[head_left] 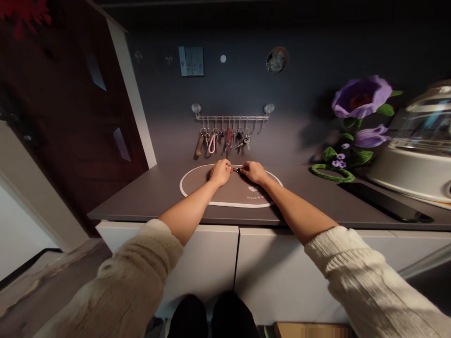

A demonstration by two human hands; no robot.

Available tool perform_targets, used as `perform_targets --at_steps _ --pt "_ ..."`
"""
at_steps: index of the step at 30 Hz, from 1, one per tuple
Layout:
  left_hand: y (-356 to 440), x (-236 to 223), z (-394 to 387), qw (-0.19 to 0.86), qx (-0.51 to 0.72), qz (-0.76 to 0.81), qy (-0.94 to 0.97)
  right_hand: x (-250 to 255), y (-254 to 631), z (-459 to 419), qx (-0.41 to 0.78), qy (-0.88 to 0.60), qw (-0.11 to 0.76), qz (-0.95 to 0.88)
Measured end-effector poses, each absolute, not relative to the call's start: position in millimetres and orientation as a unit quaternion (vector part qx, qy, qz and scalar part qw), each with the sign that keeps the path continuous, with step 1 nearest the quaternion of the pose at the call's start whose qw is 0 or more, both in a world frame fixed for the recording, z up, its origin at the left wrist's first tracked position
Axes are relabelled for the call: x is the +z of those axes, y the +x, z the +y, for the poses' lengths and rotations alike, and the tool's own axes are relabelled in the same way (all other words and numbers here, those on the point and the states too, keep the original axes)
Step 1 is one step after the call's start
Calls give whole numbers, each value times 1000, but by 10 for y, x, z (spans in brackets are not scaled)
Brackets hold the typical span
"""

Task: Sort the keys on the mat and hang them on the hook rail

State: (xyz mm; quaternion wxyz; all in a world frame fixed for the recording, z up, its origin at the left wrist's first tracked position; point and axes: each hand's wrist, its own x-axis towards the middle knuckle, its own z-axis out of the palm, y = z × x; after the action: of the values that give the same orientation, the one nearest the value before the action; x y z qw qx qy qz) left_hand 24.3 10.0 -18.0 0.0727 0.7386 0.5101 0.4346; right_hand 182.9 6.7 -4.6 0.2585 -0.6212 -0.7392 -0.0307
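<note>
Over the back part of an oval brown mat with a white rim, my two hands are brought close together. A small shiny metal key ring spans the gap between them, with a bit of red at its left end. My left hand is closed on the left side of it. Pinching its right side is my right hand, with the fingers curled. Whatever lies inside the fingers is hidden. Just above, several sets of keys hang from a clear hook rail on the wall.
A purple fabric flower with a green coiled base stands on the counter to the right. Near it lie a black phone-like slab and a white appliance with a clear top. A dark door is at left.
</note>
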Motion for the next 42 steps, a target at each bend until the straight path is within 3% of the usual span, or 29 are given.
perform_targets --at_steps 9,42 --pt "231 -158 82 72 420 520 740 -4 1852 37 -19 -610 253 -751" --pt "250 -178 124 61 478 448 753 84 1925 40 112 -461 461 -750"
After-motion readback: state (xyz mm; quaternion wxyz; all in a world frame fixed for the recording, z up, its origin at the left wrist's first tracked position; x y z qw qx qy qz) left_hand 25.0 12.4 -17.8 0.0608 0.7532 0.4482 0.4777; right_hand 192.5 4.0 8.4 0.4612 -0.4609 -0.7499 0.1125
